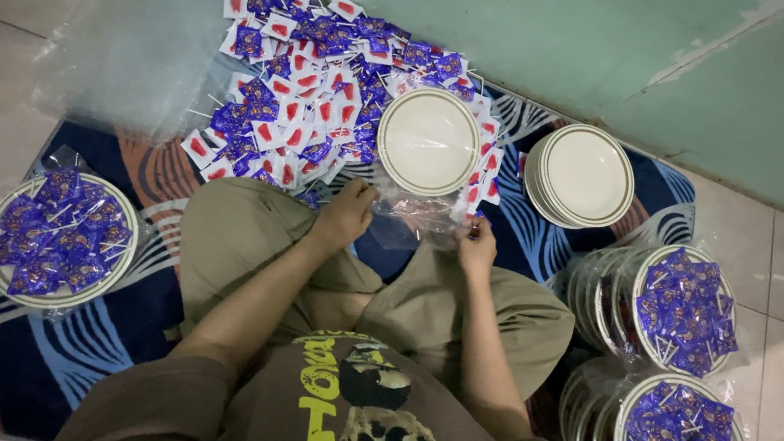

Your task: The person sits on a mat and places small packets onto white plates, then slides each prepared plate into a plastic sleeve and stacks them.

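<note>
Both hands, left hand (343, 216) and right hand (476, 249), pinching one clear bag (411, 215). Just past the fingers, one empty plate (428, 141). Three full plates nearby.

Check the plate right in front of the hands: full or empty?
Empty: the plate shows bare cream surface, no wrapped candies on it.
</note>
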